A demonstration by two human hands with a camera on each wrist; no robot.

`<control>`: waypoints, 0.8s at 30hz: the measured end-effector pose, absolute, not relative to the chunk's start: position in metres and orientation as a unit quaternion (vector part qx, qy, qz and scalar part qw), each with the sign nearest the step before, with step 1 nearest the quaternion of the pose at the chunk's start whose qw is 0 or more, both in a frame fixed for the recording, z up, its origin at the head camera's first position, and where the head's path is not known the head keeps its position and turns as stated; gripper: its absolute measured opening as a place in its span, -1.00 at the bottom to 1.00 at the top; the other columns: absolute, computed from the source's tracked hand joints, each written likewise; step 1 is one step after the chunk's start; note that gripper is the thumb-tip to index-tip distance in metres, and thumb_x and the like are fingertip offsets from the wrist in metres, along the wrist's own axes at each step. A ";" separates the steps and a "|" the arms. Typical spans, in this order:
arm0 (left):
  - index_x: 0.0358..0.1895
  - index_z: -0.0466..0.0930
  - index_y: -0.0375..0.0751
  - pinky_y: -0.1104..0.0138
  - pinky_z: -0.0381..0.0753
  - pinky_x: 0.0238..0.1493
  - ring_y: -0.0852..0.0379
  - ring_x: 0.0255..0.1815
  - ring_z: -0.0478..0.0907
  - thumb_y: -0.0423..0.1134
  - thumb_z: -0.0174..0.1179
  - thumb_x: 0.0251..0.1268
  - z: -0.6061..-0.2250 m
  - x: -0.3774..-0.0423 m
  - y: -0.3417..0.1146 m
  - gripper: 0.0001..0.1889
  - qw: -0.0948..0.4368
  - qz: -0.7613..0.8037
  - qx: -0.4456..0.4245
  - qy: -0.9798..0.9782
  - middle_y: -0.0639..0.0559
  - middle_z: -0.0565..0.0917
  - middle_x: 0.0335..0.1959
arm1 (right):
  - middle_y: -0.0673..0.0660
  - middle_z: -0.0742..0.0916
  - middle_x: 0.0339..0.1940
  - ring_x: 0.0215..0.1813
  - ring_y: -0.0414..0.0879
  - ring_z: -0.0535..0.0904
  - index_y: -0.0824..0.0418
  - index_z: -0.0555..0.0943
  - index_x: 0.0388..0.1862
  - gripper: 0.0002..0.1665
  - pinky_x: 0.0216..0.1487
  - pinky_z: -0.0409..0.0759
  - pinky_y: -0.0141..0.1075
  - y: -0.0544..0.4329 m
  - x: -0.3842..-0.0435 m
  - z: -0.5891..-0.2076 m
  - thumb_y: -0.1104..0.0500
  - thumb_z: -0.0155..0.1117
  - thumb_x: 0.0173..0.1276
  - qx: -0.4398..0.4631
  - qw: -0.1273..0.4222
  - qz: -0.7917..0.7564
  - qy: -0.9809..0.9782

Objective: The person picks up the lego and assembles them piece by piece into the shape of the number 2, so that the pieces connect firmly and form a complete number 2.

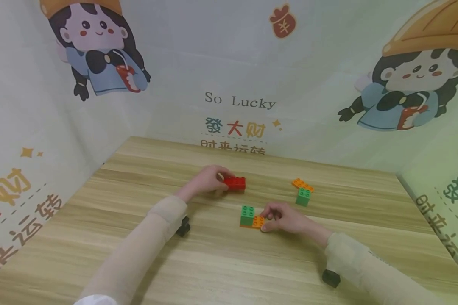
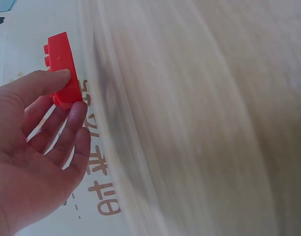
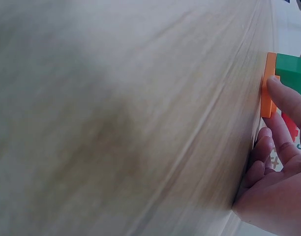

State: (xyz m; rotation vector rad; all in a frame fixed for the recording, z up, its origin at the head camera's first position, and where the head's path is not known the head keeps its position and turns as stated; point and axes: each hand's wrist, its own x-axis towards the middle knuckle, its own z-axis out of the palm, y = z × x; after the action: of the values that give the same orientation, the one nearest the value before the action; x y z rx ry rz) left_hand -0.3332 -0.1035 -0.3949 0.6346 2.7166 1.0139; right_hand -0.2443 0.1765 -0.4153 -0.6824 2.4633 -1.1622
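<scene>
My left hand (image 1: pixel 209 180) pinches a long red toy brick (image 1: pixel 235 183) by its left end, studs facing up. In the left wrist view the thumb lies across one face of the red brick (image 2: pixel 65 59), with fingertips beneath. Nearer to me, the right hand (image 1: pixel 284 218) pinches the right end of a flat orange plate (image 1: pixel 258 221). A green square brick (image 1: pixel 247 215) sits on that plate's left half. From the right wrist, the thumb presses on the orange plate (image 3: pixel 269 86) beside the green brick (image 3: pixel 294 71); this hand lies close to the table.
Farther right on the wooden table (image 1: pixel 198 262) lie a second orange plate (image 1: pixel 300 184) and another green brick (image 1: pixel 303 197), close together. A printed cloth (image 1: pixel 229 63) surrounds the table's back and sides. Black devices (image 1: pixel 331 278) hang under both wrists.
</scene>
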 end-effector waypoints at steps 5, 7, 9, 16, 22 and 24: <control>0.16 0.63 -0.09 0.20 0.64 0.09 0.05 -0.04 0.65 -0.34 0.37 0.14 -0.391 -0.329 -0.104 -0.55 0.061 0.344 0.231 0.908 -0.11 0.68 0.11 | 0.13 0.59 -0.24 -0.33 -0.14 0.33 0.27 0.64 -0.09 -0.65 -0.32 0.29 -0.44 0.176 -0.243 -0.415 0.17 0.48 0.18 -0.233 0.172 -0.414 0.863; 0.15 0.63 -0.09 0.21 0.65 0.08 0.05 -0.06 0.66 -0.35 0.38 0.14 -0.389 -0.327 -0.104 -0.55 0.054 0.347 0.234 0.907 -0.11 0.68 0.09 | 0.12 0.59 -0.24 -0.32 -0.14 0.33 0.27 0.64 -0.08 -0.65 -0.31 0.29 -0.43 0.176 -0.243 -0.415 0.17 0.48 0.18 -0.230 0.174 -0.417 0.862; 0.14 0.64 -0.09 0.21 0.66 0.06 0.05 -0.08 0.66 -0.36 0.38 0.13 -0.387 -0.325 -0.104 -0.56 0.049 0.350 0.235 0.905 -0.11 0.68 0.09 | 0.12 0.59 -0.24 -0.32 -0.13 0.32 0.27 0.64 -0.08 -0.65 -0.31 0.29 -0.44 0.176 -0.243 -0.415 0.17 0.48 0.19 -0.229 0.175 -0.418 0.861; 0.12 0.65 -0.07 0.24 0.66 0.03 0.06 -0.10 0.65 -0.35 0.39 0.15 -0.385 -0.321 -0.102 -0.58 0.043 0.363 0.248 0.897 -0.08 0.69 0.08 | 0.06 0.59 -0.27 -0.31 -0.14 0.34 0.24 0.65 -0.11 -0.67 -0.30 0.31 -0.43 0.177 -0.245 -0.417 0.16 0.49 0.17 -0.222 0.172 -0.415 0.866; 0.14 0.63 -0.07 0.26 0.67 0.03 0.06 -0.08 0.65 -0.35 0.37 0.16 -0.384 -0.317 -0.102 -0.56 0.040 0.372 0.256 0.892 -0.08 0.68 0.09 | 0.06 0.60 -0.25 -0.29 -0.14 0.36 0.20 0.66 -0.11 -0.67 -0.27 0.32 -0.42 0.175 -0.246 -0.417 0.14 0.50 0.16 -0.217 0.174 -0.407 0.870; 0.15 0.62 -0.10 0.26 0.68 0.03 0.05 -0.08 0.66 -0.36 0.37 0.16 -0.385 -0.316 -0.102 -0.57 0.039 0.376 0.264 0.887 -0.10 0.68 0.10 | 0.05 0.60 -0.25 -0.29 -0.14 0.36 0.20 0.66 -0.11 -0.67 -0.27 0.33 -0.42 0.175 -0.246 -0.417 0.14 0.50 0.16 -0.217 0.175 -0.407 0.870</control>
State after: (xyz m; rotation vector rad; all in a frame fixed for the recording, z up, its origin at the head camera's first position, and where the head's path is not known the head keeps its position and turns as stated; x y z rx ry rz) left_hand -0.3161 -0.1022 -0.3845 0.8083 2.7210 1.1530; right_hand -0.2456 0.1753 -0.4167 -0.6154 2.4654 -1.1528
